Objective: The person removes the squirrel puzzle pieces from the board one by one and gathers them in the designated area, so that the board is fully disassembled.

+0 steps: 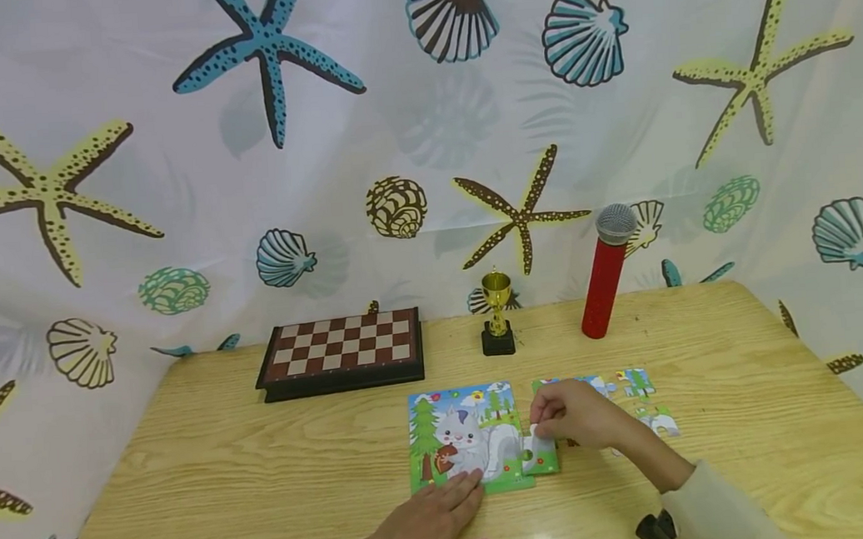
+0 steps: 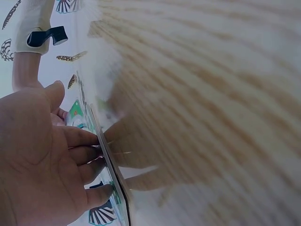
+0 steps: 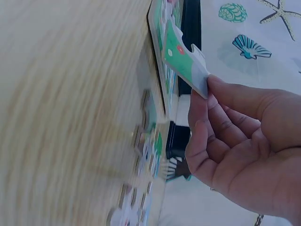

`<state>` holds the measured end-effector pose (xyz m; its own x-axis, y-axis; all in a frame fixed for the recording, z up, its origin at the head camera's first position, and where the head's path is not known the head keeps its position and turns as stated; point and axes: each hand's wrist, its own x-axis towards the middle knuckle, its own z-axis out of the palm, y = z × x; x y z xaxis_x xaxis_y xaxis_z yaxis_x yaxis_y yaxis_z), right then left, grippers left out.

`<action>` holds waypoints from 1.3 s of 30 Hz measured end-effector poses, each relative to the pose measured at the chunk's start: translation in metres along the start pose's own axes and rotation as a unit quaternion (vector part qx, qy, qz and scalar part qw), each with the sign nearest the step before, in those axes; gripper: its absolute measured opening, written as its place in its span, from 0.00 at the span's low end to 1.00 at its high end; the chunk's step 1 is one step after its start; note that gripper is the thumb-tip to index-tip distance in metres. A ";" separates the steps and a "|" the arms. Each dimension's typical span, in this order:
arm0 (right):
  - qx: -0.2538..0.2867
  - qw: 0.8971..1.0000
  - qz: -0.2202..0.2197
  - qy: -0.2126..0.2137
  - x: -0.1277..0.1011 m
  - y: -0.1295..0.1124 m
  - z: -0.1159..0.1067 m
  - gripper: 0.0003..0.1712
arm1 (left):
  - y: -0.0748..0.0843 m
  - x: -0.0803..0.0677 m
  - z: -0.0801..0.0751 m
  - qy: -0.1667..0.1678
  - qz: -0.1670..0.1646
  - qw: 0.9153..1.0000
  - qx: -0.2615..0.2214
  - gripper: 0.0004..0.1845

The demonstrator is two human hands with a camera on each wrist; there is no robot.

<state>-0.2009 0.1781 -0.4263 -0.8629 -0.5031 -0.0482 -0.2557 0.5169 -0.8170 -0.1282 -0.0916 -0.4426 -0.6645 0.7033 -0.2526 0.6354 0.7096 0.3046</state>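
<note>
Green-and-white cardboard, a jigsaw piece (image 1: 540, 452), sits in the right hand's (image 1: 578, 414) grip, pinched by thumb and fingertips (image 3: 203, 101) at one edge, with its free end tilted down toward the lower right corner of the squirrel puzzle (image 1: 464, 437). In the right wrist view the piece is lifted off the table (image 1: 228, 476), its notched side facing the puzzle's edge. The left hand (image 1: 423, 531) lies with straight, relaxed fingers (image 2: 87, 155) pressing on the puzzle's near edge, holding nothing. To seat the piece well, I judge the left hand should keep the board pinned so it cannot slide, while the right lowers the piece flat, lines its notch up with the neighbouring tab, then presses from above instead of pushing sideways. Several loose pieces (image 1: 638, 382) lie just right of the puzzle. Behind stand a chessboard (image 1: 341, 343), 1 small gold trophy (image 1: 497, 312) and a red microphone (image 1: 607, 272).
</note>
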 end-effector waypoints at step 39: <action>-0.040 0.995 0.094 -0.012 -0.091 0.066 -0.078 0.03 | 0.002 0.003 -0.001 -0.008 -0.002 1.000 0.009 0.39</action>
<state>-0.1731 0.3119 -0.4315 -0.8879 -0.4087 -0.2111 -0.1250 0.6560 -0.7444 -0.1294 -0.0881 -0.4414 -0.6605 0.7011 -0.2689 0.6399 0.7129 0.2869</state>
